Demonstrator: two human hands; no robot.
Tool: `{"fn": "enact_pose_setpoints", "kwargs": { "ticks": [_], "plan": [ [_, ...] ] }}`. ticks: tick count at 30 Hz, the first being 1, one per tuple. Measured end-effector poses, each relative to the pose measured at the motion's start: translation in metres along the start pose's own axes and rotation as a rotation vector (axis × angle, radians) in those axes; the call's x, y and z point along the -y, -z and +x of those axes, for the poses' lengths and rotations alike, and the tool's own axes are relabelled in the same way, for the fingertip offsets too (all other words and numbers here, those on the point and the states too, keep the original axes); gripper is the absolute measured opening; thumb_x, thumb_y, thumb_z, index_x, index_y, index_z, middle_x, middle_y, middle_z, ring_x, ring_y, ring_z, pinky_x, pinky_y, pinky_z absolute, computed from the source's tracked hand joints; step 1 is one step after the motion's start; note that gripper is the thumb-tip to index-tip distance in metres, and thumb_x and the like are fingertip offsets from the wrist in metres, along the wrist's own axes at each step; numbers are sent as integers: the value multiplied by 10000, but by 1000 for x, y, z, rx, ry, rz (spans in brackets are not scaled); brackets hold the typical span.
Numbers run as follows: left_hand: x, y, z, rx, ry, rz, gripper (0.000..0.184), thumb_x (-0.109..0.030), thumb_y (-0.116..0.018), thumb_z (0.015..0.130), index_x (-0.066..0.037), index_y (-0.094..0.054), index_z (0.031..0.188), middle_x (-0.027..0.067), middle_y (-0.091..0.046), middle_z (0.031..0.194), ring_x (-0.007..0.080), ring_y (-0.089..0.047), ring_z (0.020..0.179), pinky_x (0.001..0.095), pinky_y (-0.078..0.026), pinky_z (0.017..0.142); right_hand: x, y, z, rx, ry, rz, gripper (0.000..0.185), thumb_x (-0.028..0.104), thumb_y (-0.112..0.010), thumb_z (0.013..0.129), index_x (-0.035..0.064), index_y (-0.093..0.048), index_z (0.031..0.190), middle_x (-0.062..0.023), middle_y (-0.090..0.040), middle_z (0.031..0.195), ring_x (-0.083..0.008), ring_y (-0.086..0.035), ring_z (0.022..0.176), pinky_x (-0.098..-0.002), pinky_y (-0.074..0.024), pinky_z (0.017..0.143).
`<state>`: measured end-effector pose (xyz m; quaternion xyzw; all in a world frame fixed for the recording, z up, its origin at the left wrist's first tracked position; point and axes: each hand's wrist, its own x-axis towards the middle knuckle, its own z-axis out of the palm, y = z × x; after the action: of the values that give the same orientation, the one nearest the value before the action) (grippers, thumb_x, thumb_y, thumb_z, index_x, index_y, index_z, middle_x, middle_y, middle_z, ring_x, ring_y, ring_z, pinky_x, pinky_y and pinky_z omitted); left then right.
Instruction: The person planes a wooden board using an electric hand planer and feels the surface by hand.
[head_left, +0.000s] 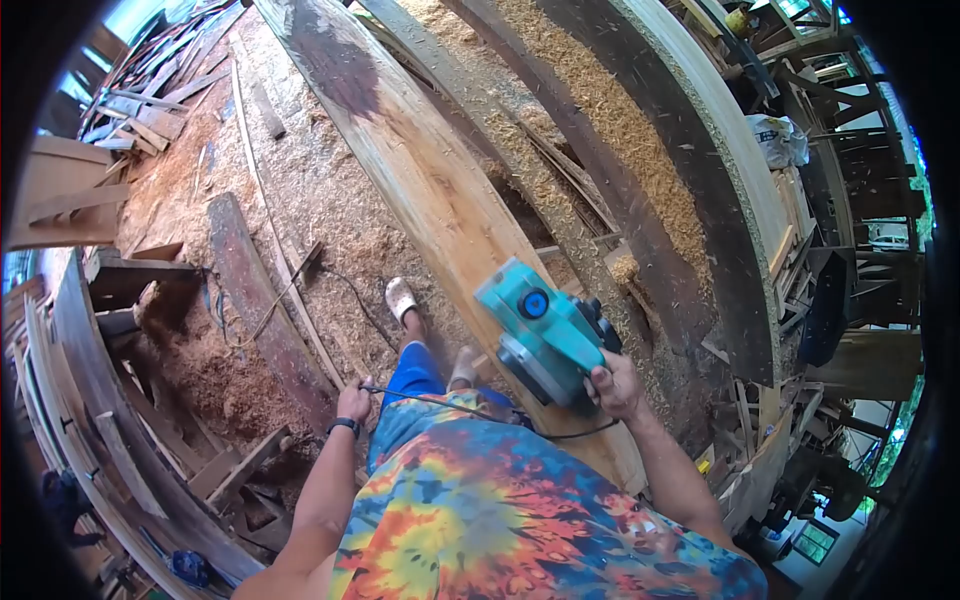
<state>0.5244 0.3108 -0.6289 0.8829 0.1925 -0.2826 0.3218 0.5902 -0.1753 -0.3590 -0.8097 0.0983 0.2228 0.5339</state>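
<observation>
A teal electric hand planer [548,330] rests on a long, pale wooden plank [425,185] that runs up and to the left. My right hand [617,385] is wrapped round the planer's rear handle. Down at the left, my left hand [354,400] is closed on the black power cord [440,405], holding it away from the plank. From there the cord crosses in front of my shirt and loops toward the back of the planer. A dark stain covers part of the plank's far end. The planer's underside is hidden.
Shavings [620,130] lie thickly on the boards at the right. A reddish board [265,300] lies on the sawdust-covered floor [330,190] at the left, near my feet. Scrap wood [150,115] is piled at the far left. A white bag [778,140] sits at the right.
</observation>
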Motion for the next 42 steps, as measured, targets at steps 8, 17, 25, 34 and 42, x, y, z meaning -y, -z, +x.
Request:
{"fn": "enact_pose_setpoints", "kwargs": {
  "ticks": [8, 17, 25, 34, 42],
  "plan": [
    [62, 23, 31, 12, 300, -143, 525, -478, -499, 1019, -1, -706, 951, 271, -700, 939, 416, -674, 943, 481, -490, 811, 112, -46, 180, 32, 220, -199, 706, 692, -496, 953, 17, -702, 967, -165, -686, 773, -279, -672, 737, -399, -514, 701],
    [78, 22, 44, -116, 316, -408, 387, -351, -557, 1014, -11, -688, 885, 190, -684, 795, 296, -657, 768, 425, -482, 711, 249, -114, 366, 91, 256, -154, 820, 757, -496, 913, -18, -733, 791, -143, -647, 592, -204, -646, 510, -358, -529, 540],
    [38, 49, 17, -214, 359, -552, 458, -444, -568, 995, -7, -675, 907, 60, -612, 754, 177, -588, 644, 353, -489, 607, 297, -141, 450, 293, 265, 129, 661, 696, -556, 931, 38, -609, 903, -38, -566, 658, -126, -541, 501, -288, -471, 480],
    [80, 10, 5, -179, 437, -408, 493, -445, -531, 1007, 14, -699, 949, 170, -702, 871, 276, -660, 831, 427, -489, 768, 162, -62, 271, 293, 211, 144, 459, 491, -506, 1044, 52, -570, 924, -10, -540, 590, -103, -505, 454, -281, -394, 431],
    [10, 6, -12, 11, 230, -69, 478, -448, -465, 1027, -33, -696, 1088, 280, -688, 1073, 451, -633, 1073, 494, -485, 908, 7, 21, 12, 129, 6, 93, 716, 744, -501, 924, 34, -597, 956, 19, -534, 587, -73, -515, 512, -254, -417, 474]
  ]
}}
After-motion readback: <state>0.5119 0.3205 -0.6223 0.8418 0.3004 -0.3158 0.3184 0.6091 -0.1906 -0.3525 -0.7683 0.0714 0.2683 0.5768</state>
